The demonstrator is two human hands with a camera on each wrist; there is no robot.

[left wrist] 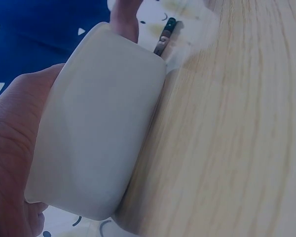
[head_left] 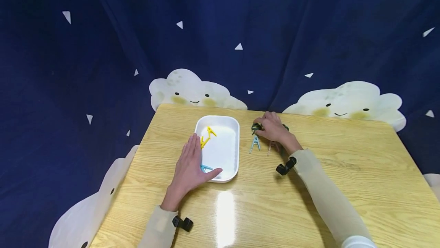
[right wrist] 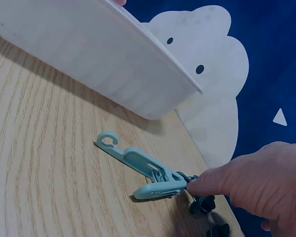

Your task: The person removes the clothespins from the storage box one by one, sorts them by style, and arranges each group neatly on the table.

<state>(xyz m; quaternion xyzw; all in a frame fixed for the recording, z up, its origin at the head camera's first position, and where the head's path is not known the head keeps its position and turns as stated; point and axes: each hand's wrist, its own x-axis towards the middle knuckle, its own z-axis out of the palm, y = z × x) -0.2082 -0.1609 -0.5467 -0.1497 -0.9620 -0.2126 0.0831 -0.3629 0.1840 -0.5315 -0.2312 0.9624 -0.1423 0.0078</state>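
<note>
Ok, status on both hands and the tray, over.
Left hand on white tray. Right hand at tabletop blue clip, grip unclear. Dark items alongside, possibly in the way.

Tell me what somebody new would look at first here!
Probably the smiling clouds on the dark blue curtain, behind the wooden table. Next, the white plastic tub on the table, holding bright yellow clothespins. Right of it, a light blue clothespin lies near the right hand.

High head view, forward and down; low, close wrist views, the white tray common to all
</note>
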